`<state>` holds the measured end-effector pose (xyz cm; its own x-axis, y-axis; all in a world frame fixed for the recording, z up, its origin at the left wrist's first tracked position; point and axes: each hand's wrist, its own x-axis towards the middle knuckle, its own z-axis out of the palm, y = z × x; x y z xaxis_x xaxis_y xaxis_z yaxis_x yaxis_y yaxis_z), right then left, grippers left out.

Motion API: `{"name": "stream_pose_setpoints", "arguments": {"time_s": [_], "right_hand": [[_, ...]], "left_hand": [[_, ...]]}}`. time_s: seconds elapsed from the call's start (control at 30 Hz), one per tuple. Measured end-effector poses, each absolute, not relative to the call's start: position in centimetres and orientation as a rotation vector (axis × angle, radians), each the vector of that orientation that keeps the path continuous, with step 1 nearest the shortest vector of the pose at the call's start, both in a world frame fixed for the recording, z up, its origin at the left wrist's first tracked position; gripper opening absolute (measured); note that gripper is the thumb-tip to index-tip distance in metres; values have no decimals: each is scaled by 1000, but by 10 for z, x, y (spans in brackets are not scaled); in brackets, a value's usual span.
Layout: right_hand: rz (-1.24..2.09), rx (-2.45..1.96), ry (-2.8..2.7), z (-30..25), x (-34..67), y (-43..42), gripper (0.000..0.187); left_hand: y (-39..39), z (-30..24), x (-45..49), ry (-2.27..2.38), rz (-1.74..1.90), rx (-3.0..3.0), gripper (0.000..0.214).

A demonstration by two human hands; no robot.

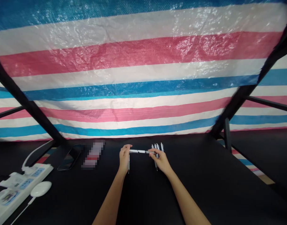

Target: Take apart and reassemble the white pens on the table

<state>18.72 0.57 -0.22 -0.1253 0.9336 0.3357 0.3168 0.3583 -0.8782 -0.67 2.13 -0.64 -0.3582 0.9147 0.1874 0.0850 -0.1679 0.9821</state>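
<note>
Both hands hold one white pen (138,152) level above the black table (204,175). My left hand (124,157) pinches its left end with closed fingers. My right hand (160,160) pinches the right end, fingers closed too. Several more white pens (157,147) lie side by side on the table just behind and under my right hand. Another pen (128,167) lies below my left hand, partly hidden by it.
A white power strip (19,187) with plugs and a white round device (41,188) sit at the left edge. A dark phone (69,157) and a blurred small card (93,154) lie left of the hands. Black frame bars cross a striped tarp behind.
</note>
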Motion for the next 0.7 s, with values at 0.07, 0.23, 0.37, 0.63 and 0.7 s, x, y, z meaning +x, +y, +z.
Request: {"name": "stream_pose_setpoints", "arguments": {"time_s": [0.07,0.23,0.37,0.63,0.7], "right_hand": [[827,-1134,-1686,-2,187,4,35],[910,-1155,-1677,-4,185,3,43],[794,-1085,-1636,-5,191,7,44],[629,-1164,-1638,-5,198,13,19],[619,-1169,-1619,-6,197,13,21]], "left_hand": [[21,-6,-6,1430,1599,1168,30],[23,-8,-8,1404,1633,1105,30],[27,-13,-14,1405,1678,1050,30],[26,-15,-11,1406,1697,1052,30],[25,-14,-10,1398,1694,1047,30]]}}
